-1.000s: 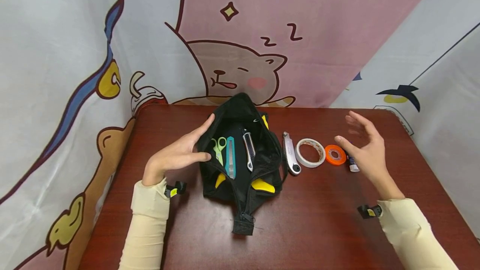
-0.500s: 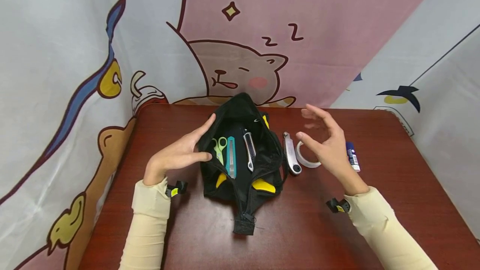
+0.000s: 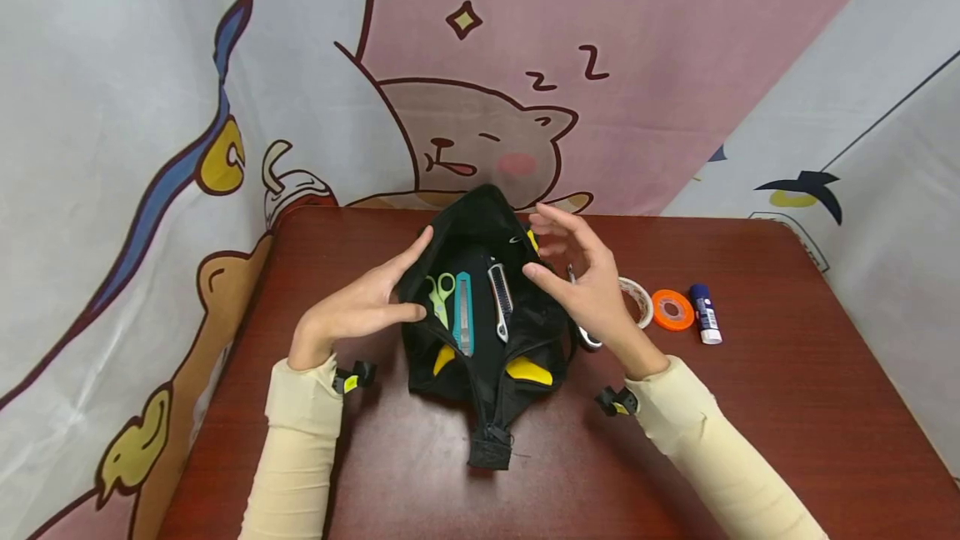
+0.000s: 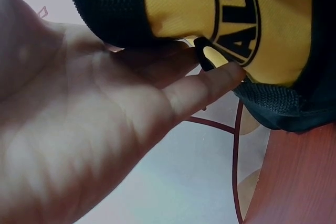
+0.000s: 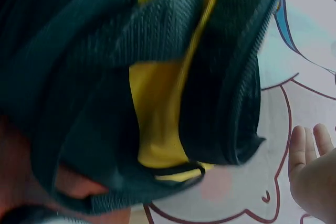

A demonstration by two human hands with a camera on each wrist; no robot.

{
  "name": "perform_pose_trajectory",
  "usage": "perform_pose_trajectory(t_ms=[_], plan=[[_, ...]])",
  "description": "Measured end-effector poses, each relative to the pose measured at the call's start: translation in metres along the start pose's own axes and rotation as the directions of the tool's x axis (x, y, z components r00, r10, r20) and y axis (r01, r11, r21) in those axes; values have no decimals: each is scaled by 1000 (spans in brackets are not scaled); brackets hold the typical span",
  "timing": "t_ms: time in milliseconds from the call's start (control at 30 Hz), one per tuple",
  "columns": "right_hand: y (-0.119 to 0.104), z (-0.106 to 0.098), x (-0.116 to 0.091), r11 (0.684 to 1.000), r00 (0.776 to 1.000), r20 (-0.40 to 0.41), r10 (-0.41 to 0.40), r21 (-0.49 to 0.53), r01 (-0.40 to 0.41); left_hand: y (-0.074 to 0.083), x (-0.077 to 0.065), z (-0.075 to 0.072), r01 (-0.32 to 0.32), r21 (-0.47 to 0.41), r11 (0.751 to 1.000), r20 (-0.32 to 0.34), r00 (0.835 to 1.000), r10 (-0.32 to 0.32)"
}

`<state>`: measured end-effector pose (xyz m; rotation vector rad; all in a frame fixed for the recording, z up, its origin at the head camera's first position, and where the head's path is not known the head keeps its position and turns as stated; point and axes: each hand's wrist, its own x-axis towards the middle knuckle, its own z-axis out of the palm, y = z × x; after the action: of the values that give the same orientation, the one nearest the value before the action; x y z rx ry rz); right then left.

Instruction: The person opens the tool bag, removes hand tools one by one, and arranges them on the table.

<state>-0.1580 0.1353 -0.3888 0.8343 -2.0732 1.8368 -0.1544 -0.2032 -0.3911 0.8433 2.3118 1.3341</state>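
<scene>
A black bag with yellow panels [image 3: 525, 370] stands unzipped on the table, its mouth facing up. Inside lie green scissors [image 3: 442, 298], a teal box cutter [image 3: 463, 315] and a white-and-black box cutter [image 3: 500, 298]. At the bag's left rim, my left hand [image 3: 360, 302] touches its side with fingers spread and fairly straight; the left wrist view shows fingertips by the yellow panel [image 4: 283, 30]. My right hand [image 3: 588, 282] hovers beside the bag's right rim, fingers spread, holding nothing. Behind it, a grey folding tool [image 3: 590, 342] is partly hidden.
Right of the bag, a roll of white tape [image 3: 640, 300], an orange tape roll [image 3: 672, 310] and a blue glue stick [image 3: 705, 313] lie in a row on the reddish-brown table [image 3: 780, 415]. A printed cloth [image 3: 645, 90] hangs behind the table.
My right hand has moved left, from above the glue stick and orange tape past the white tape to the bag's right side. My left hand stays at the bag's left rim.
</scene>
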Motion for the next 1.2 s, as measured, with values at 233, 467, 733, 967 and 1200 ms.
perform_pose_trajectory(t_ms=[233,467,733,967,1200], plan=[[8,27,3,999,997,66,31,-7,-31,1,0,1,9,-5,1000,-3,1000,-9],[25,49,3,987,981,169,99,-139,-76,1,0,1,9,-21,1000,-7,1000,-10],[44,60,4,940,953,240,187,-326,-102,0,1,0,5,-23,1000,2,1000,-5],[57,62,1,890,927,263,268,-435,-135,-1,0,-2,-6,-18,1000,10,1000,6],[69,64,-5,822,886,260,383,-533,-199,-2,-1,-3,0,-15,1000,7,1000,0]])
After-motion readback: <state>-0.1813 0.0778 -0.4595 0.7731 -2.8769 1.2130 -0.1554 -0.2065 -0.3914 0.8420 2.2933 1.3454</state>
